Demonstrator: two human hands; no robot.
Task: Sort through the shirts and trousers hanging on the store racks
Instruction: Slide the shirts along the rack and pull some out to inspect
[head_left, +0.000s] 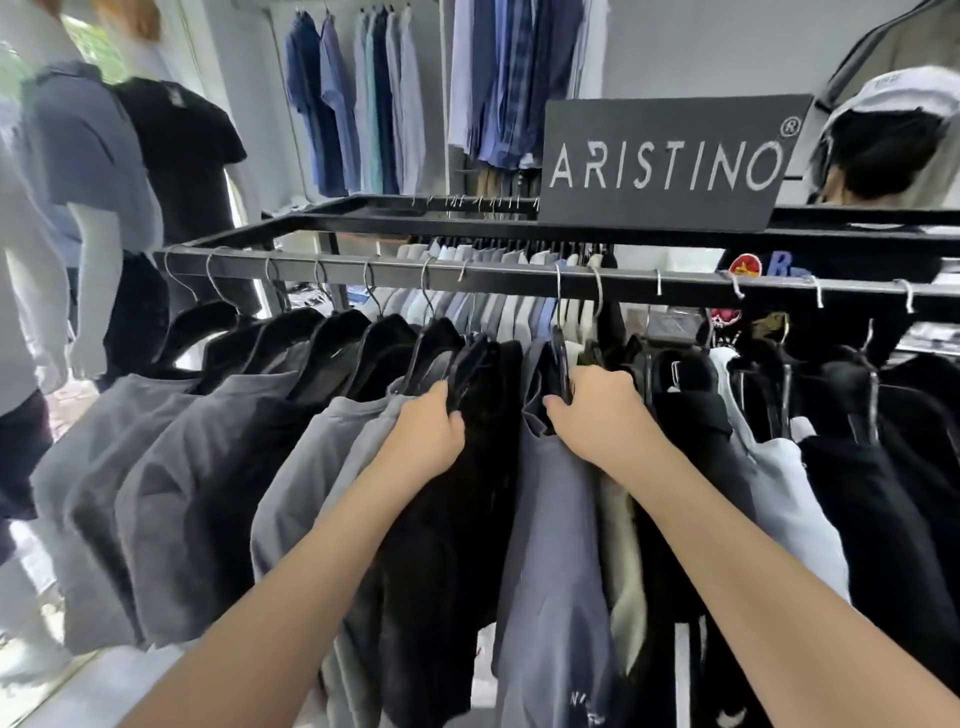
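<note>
A black metal rack rail (498, 275) runs across the view with many shirts on black hangers. Grey shirts (171, 467) hang on the left, black and pale ones (810, 493) on the right. My left hand (428, 428) grips the shoulder of a black shirt (467, 519) at the rack's middle. My right hand (602, 410) is closed on the hanger and collar of a slate-blue shirt (550, 571) just to the right. A narrow gap lies between the two garments.
A dark ARISTINO sign (670, 161) stands on the rack top. Mannequins in grey (88, 156) and black (182, 156) polos stand at left. Blue shirts (358, 98) hang on the back wall. A person's head (883, 145) shows behind the rack at right.
</note>
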